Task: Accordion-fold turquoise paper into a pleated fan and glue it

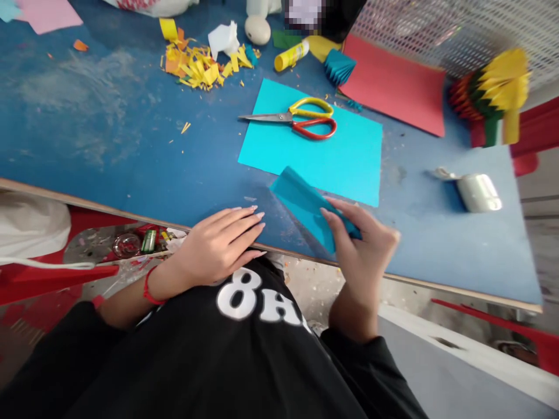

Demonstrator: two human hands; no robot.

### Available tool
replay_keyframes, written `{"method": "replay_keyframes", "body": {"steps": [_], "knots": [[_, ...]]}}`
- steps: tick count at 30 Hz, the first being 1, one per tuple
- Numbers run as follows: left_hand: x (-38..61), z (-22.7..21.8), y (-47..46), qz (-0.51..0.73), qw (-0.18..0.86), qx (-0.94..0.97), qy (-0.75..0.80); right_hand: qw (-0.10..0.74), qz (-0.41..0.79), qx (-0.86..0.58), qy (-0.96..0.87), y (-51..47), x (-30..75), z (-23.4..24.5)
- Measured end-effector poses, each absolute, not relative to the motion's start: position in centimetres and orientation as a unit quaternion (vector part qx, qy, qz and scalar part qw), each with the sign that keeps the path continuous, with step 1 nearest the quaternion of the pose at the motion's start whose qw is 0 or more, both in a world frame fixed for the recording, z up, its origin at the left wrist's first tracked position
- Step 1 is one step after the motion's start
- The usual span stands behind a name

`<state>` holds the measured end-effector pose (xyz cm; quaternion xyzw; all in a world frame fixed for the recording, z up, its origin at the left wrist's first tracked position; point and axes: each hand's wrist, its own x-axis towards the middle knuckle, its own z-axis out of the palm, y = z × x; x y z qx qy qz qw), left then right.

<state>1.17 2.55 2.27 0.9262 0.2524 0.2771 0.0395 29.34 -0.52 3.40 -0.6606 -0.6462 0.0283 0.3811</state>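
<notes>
My right hand pinches a folded piece of blue paper by its right end, just over the table's front edge. Palm down, my left hand lies at that edge with fingers stretched out and holds nothing. Beyond the folded paper is a flat bright blue sheet. Scissors with one yellow and one red handle rest on this sheet, their blades pointing left and closed.
Yellow and orange paper scraps lie at the back, with a yellow glue stick to their right. A red sheet sits by a white perforated basket. Folded paper decorations and a white case are on the right.
</notes>
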Motion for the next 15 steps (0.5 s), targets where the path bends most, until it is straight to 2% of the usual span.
{"method": "replay_keyframes", "body": {"steps": [5,10,13,15], "knots": [[-1.7,1.9,1.8,0.388,0.063,0.86,0.326,0.38,0.033,-0.616,-0.689,-1.2,26.7,2.1],[-3.6,1.6,1.5,0.448,0.013,0.81,0.379,0.37,-0.007,-0.591,-0.717,-1.8,24.2,2.3],[-4.5,1.4,0.9,0.449,-0.032,0.826,0.339,0.363,-0.006,-0.561,-0.744,-1.7,22.1,2.5],[-5.9,0.8,-0.5,0.402,-0.022,0.849,0.341,0.362,0.008,-0.524,-0.77,-1.5,20.4,2.4]]}}
